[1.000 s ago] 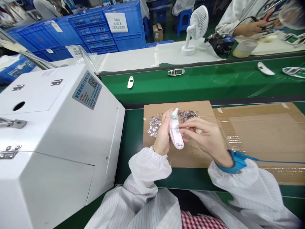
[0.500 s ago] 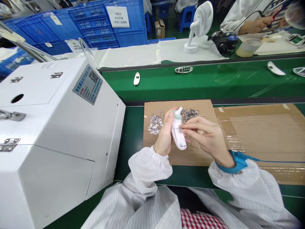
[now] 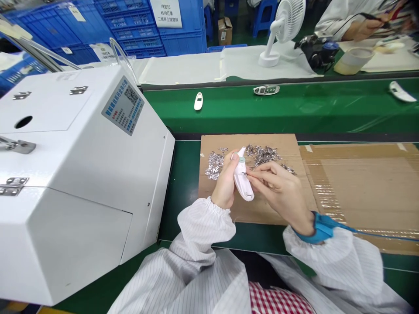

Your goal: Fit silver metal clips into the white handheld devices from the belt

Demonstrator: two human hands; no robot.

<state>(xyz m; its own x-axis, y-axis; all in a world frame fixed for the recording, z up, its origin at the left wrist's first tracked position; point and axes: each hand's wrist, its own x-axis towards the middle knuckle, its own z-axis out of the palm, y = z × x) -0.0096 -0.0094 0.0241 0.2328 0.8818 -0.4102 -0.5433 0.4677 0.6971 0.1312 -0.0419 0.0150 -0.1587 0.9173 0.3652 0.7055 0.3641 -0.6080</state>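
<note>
Shifted rightward along the green belt since the earlier frame: white shells. White handheld device: gripped by the left hand, above the left cardboard, near metal pieces. Right hand: fingertips brought to the device's right side; whether anything is pinched cannot be told.
</note>
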